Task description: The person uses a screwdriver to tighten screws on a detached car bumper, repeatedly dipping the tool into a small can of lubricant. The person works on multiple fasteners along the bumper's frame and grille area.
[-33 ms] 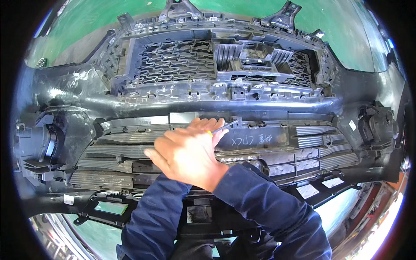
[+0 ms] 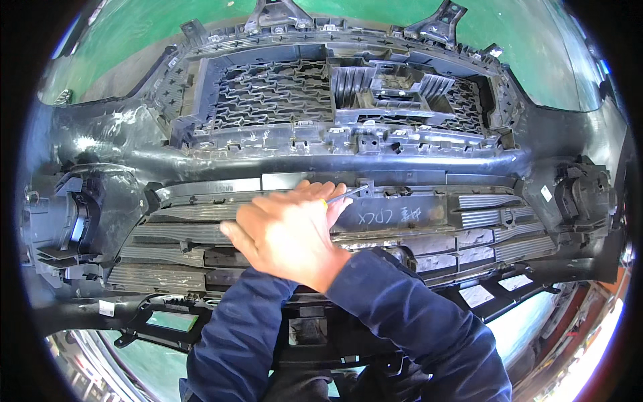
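A black plastic car bumper (image 2: 321, 161) lies inner side up and fills the view. My right hand (image 2: 288, 234) rests on its lower slatted grille (image 2: 181, 234), back of the hand up. The fingers are closed on a thin metal tool (image 2: 348, 193) with a bit of yellow at the fingers. The tool's tip points at a small clip on the bar above a panel with pale handwritten marks (image 2: 395, 216). My left forearm, in a dark blue sleeve (image 2: 234, 342), runs up under the right hand. The left hand itself is hidden beneath the right hand.
A honeycomb upper grille (image 2: 274, 100) and a ribbed bracket block (image 2: 395, 87) sit further away. Fog lamp housings stand at the left end (image 2: 74, 221) and right end (image 2: 583, 194). Green floor (image 2: 134, 33) shows beyond the bumper. White labels (image 2: 475, 295) lie on the near edge.
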A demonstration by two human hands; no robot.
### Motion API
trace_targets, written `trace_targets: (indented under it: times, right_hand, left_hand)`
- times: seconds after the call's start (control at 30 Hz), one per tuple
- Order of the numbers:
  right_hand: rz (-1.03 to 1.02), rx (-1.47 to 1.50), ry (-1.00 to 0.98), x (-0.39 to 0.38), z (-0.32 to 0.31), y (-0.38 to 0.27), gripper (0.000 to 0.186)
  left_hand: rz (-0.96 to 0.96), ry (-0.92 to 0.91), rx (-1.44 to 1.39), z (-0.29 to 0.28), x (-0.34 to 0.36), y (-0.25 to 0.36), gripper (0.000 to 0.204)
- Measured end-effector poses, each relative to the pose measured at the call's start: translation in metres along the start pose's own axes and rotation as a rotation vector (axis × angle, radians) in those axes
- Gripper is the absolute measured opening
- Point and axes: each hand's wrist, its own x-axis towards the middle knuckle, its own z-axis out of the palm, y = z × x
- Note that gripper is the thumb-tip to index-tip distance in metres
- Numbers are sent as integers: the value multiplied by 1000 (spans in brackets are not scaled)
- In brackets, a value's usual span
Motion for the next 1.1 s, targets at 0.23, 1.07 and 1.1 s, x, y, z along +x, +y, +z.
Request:
trace_targets:
  times: [0.23,1.07,1.1]
  right_hand:
    - [-30,121,-220,8,9,15,31]
    - [-397,562,-569,-74,-139,74,29]
    - [-374,577,-517,-77,-146,77,29]
  left_hand:
    - [-11,60,-139,12,-4,-11,23]
    - [140,46,347,19,47,18,53]
    - [146,-7,347,22,52,18,54]
